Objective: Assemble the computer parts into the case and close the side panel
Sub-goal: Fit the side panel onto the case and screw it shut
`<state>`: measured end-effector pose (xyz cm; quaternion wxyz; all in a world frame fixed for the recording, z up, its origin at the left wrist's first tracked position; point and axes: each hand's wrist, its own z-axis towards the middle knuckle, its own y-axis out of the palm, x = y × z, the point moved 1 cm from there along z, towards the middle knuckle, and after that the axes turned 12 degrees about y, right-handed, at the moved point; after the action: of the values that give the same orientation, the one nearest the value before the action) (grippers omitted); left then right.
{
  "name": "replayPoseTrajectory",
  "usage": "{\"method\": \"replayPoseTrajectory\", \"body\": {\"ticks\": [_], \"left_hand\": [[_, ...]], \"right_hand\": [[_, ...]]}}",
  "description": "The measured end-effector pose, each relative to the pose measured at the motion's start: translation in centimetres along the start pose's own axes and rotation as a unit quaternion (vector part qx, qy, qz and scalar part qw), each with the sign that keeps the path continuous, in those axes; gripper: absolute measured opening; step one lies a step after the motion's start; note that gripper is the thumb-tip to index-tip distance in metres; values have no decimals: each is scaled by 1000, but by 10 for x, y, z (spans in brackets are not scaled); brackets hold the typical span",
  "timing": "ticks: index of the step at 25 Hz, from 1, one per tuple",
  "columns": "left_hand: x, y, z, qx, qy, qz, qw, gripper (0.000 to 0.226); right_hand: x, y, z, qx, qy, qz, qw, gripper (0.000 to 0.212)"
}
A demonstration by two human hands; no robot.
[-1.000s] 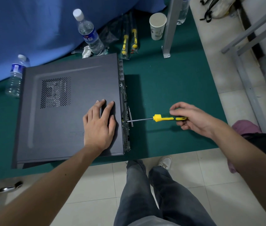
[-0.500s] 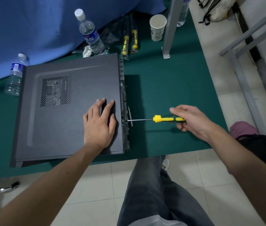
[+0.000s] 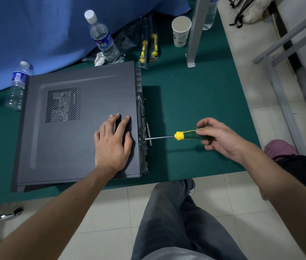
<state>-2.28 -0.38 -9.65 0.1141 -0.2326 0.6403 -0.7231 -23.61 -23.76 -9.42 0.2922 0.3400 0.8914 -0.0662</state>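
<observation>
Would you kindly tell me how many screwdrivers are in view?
3: one screwdriver in the right hand, tip at the case's rear edge; two packaged screwdrivers behind the case. Others may be hidden.

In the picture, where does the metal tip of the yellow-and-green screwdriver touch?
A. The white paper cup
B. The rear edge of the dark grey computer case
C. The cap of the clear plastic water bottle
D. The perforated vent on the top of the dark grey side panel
B: the right hand grips the yellow-and-green screwdriver, whose shaft lies level and meets the rear edge of the dark grey computer case, while the left hand rests flat on the side panel.
</observation>
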Motion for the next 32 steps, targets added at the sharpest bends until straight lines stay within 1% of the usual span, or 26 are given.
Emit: {"method": "replayPoseTrajectory", "body": {"ticks": [1, 2, 4, 5, 6, 8, 9, 10, 11, 13, 14, 15, 16, 17, 18, 19, 21, 22, 23, 25, 26, 27, 28, 30, 31, 32], "left_hand": [[0, 0, -1, 0, 0, 0, 1000, 47], [0, 0, -1, -1, 1, 1, 1000, 47], [1, 0, -1, -2, 1, 3, 1000, 48], [0, 0, -1, -2, 1, 3, 1000, 48], [0, -1, 0, -3, 0, 1, 1000, 48], [0, 0, -1, -3, 0, 0, 1000, 48], [0, 0, -1, -3, 0, 0, 1000, 48], [0, 0, -1, -3, 0, -1, 1000, 48], [0, 0, -1, -3, 0, -1, 1000, 48], [0, 0, -1, -6, -2, 0, 1000, 48], [0, 0, -1, -6, -2, 2, 1000, 48], [-1, 0, -1, -6, -3, 1, 1000, 47], [-1, 0, -1, -7, -3, 0, 1000, 47], [-1, 0, -1, -8, -4, -2, 1000, 47], [0, 0, -1, -9, -4, -1, 1000, 48], [0, -1, -1, -8, -4, 0, 1000, 48], [1, -1, -1, -8, -4, 0, 1000, 48], [1, -2, -1, -8, -4, -1, 1000, 48], [1, -2, -1, -8, -4, -1, 1000, 48], [1, -2, -1, -6, -5, 0, 1000, 48], [1, -2, -1, -6, -5, 0, 1000, 48], [1, -2, -1, -7, -5, 1, 1000, 48], [2, -2, -1, -8, -5, 2, 1000, 48], [2, -3, -1, -9, -7, 3, 1000, 48], [2, -3, -1, -10, -7, 2, 1000, 49], [2, -3, 0, -12, -7, 1, 1000, 49]], "right_hand": [[-1, -1, -3, -12, 0, 26, 1000, 10], [0, -1, -4, 0, -4, 11, 1000, 11], [2, 2, -3, 57, 1, -83, 995, 26], [2, 5, -4, 70, 10, -111, 991, 31], [3, 5, -3, 62, 9, -100, 993, 27], [4, 1, -3, 12, 1, -9, 1000, 6], [3, 0, -5, 0, -11, 25, 1000, 8], [3, 1, -7, 6, -23, 22, 999, 8], [2, 2, -7, 34, -28, -10, 999, 14], [2, 6, -6, 100, -14, -120, 988, 39], [1, 5, -5, 96, -3, -140, 985, 40], [0, 2, -5, 67, 3, -119, 991, 33], [-2, -1, -5, 21, 5, -70, 997, 19], [-4, -3, -7, -12, -2, -26, 1000, 12], [-6, -3, -8, -18, -18, -17, 1000, 11], [-7, -2, -8, 0, -27, -40, 999, 11], [-8, 3, -5, 62, -12, -125, 990, 35], [-8, 5, -4, 71, 4, -147, 987, 41], [-7, 4, -3, 60, 13, -137, 989, 38], [-5, -1, -1, 7, 4, -50, 999, 13], [-5, -2, -1, -2, -15, -14, 1000, 10], [-4, -2, -3, 6, -31, -12, 999, 11], [-3, -1, -2, 33, -38, -41, 998, 19], [-2, 4, -3, 87, -24, -136, 986, 41], [-1, 5, -3, 85, -15, -155, 984, 40], [0, 4, -2, 61, -20, -131, 989, 29]]}}
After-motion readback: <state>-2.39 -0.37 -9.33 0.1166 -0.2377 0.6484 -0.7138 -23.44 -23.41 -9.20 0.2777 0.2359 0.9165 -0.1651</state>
